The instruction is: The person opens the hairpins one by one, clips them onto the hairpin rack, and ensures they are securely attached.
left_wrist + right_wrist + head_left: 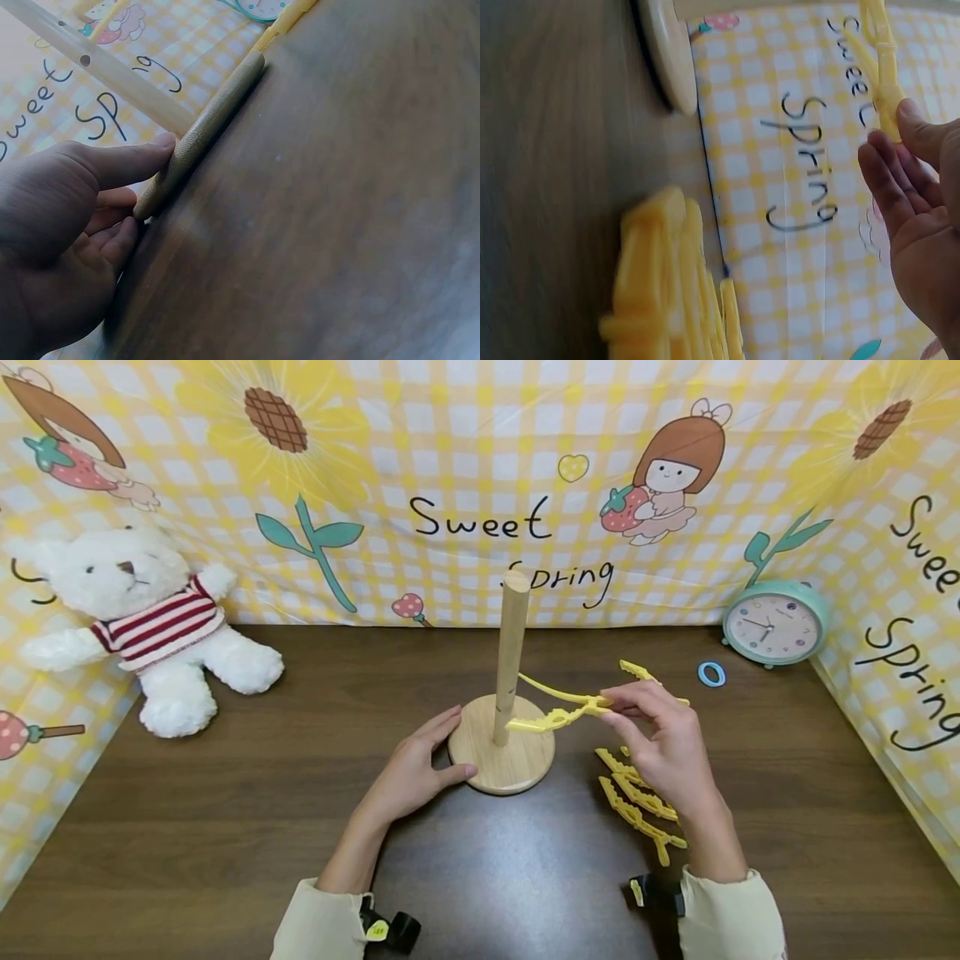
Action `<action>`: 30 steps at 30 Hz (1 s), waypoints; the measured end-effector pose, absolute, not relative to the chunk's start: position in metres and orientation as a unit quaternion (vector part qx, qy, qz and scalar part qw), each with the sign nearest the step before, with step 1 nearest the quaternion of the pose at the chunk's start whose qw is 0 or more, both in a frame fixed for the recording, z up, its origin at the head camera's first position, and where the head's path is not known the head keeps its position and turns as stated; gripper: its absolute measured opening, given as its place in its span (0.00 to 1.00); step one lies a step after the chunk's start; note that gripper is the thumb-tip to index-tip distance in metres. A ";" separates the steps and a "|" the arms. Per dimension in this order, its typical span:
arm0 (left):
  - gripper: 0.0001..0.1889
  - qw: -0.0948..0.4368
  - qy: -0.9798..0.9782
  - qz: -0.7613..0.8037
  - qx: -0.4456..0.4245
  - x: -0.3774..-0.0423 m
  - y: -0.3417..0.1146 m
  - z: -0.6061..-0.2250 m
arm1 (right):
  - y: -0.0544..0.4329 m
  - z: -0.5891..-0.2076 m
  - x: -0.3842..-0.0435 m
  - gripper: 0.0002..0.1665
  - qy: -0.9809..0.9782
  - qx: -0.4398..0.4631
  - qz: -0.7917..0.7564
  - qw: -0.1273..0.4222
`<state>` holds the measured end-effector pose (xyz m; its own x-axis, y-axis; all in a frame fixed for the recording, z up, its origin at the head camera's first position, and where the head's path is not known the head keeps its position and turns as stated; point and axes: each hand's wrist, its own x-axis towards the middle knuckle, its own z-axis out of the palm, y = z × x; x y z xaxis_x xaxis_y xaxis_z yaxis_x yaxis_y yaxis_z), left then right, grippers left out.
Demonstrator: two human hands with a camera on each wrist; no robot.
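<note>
A wooden stand (512,635), a round base with an upright post, stands mid-table. My left hand (411,777) grips the left rim of its base, thumb (135,161) on the top edge and fingers curled at the side. To the right of the post, my right hand (667,739) pinches a yellow forked plastic piece (596,703) between thumb and fingertips. Its two prongs point left, and the lower one overlaps the post in the head view. In the right wrist view the forked piece (887,75) is held up above the table.
Several similar yellow pieces (637,814) lie under and beside my right hand. A blue ring (711,674) and a mint alarm clock (776,625) are at the back right. A white teddy bear (161,627) sits at the back left, against the patterned cloth (465,435).
</note>
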<state>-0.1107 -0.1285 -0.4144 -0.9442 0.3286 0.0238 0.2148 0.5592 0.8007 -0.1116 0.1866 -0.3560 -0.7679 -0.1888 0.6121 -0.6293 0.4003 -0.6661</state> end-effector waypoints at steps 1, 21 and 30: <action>0.43 0.064 0.881 0.444 0.154 -0.111 -0.129 -0.414 | 0.184 -0.356 -0.111 0.16 -0.807 0.257 0.478 0.231; 0.43 0.067 0.882 0.441 0.148 -0.112 -0.129 -0.414 | 0.152 -0.358 -0.109 0.13 -0.805 0.272 0.463 0.251; 0.43 0.069 0.880 0.445 0.150 -0.112 -0.129 -0.415 | 0.144 -0.368 -0.111 0.12 -0.810 0.271 0.453 0.255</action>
<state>-0.1118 -0.1285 -0.4147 -0.9458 0.3245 0.0123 0.2021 0.5586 0.8044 -0.1110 0.1445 -0.3679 -0.7236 -0.2071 0.6585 -0.6695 0.4427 -0.5964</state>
